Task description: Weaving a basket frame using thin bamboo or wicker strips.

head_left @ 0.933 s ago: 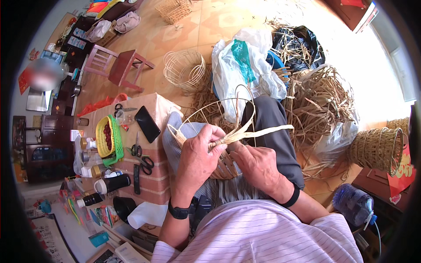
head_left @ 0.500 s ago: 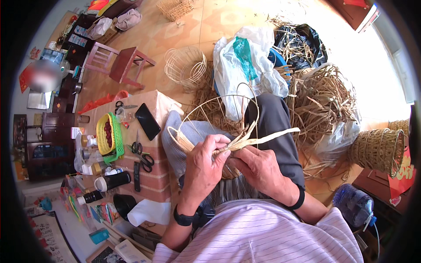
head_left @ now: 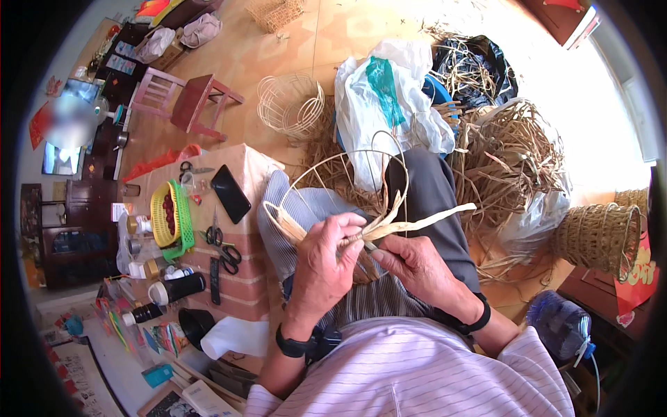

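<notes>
On my lap rests a partly woven basket (head_left: 287, 225), its thin hoops bare at the far side and straw wrapped along the left. My left hand (head_left: 325, 263) pinches the wrapped rim between thumb and fingers. Close on its right, my right hand (head_left: 422, 270) has thumb and forefinger pressed together at the same rim; what lies between them is too small to make out. A pale dried-leaf strip (head_left: 438, 217) sticks out to the right from the binding, above my right hand. The basket's lower part is largely hidden behind both hands.
To the left, a cloth-covered table (head_left: 243, 278) carries a phone (head_left: 230, 194), scissors (head_left: 230, 258) and a yellow-green basket (head_left: 165, 212). Ahead lie a white plastic bag (head_left: 358, 104), a wire basket frame (head_left: 292, 104) and heaped dried leaves (head_left: 514, 156). A water jug (head_left: 559, 323) stands right.
My right hand has shifted slightly, its fingers drawn back a little right of the rim binding. My left hand keeps its pinch, and the basket has stayed in place.
</notes>
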A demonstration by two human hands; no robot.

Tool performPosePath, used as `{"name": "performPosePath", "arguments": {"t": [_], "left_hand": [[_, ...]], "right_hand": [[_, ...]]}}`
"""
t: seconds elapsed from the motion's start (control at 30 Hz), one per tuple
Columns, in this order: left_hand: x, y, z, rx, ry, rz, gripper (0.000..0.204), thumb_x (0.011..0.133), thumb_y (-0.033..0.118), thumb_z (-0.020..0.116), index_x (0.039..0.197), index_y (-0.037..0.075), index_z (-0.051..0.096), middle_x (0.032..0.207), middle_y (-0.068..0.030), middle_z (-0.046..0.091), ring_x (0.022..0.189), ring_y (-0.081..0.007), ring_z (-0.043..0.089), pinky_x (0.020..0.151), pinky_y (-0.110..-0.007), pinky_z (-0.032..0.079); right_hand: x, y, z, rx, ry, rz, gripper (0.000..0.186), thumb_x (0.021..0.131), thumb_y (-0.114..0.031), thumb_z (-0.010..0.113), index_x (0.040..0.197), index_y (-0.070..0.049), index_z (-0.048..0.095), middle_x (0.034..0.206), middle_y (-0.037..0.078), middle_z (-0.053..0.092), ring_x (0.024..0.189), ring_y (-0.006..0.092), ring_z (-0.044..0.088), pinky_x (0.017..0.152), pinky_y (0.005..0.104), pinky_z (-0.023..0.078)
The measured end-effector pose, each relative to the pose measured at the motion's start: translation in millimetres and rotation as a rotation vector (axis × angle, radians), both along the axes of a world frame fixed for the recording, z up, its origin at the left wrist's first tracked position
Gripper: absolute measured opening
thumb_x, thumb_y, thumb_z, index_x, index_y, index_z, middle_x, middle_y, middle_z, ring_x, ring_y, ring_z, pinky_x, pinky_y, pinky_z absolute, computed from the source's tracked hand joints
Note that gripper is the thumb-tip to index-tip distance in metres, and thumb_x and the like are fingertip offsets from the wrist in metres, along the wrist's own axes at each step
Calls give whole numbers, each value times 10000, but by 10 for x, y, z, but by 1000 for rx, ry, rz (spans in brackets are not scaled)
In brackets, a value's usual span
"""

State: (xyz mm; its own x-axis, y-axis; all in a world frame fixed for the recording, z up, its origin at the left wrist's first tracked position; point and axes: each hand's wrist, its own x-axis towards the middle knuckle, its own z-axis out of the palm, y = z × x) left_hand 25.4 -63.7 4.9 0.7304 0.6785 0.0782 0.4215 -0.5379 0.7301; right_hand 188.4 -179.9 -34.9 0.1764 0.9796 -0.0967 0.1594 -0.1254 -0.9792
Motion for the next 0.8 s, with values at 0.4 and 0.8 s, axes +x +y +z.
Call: {"name": "performPosePath", "arguments": {"t": [0.4,0.8], "left_hand": [[9,96,72,-268,25,61,281,974,78,698,1241,38,620,1061,-130,739,1030,-312,712,924,-433,539],[140,-30,-97,-151,-36,157,199,971,181,734,1021,2,662,921,-179,749,882,-365,725,781,-459,551]], "right_hand": [[-22,55,-105,64,765,-387,214,1060,-195,711,1204,-39,683,725,-4,636,478,29,470,412,207,352],[290,628,209,153,-153,-124,86,891,37,739,953,51,681,823,116,650,695,162,584,629,326,454]]}}
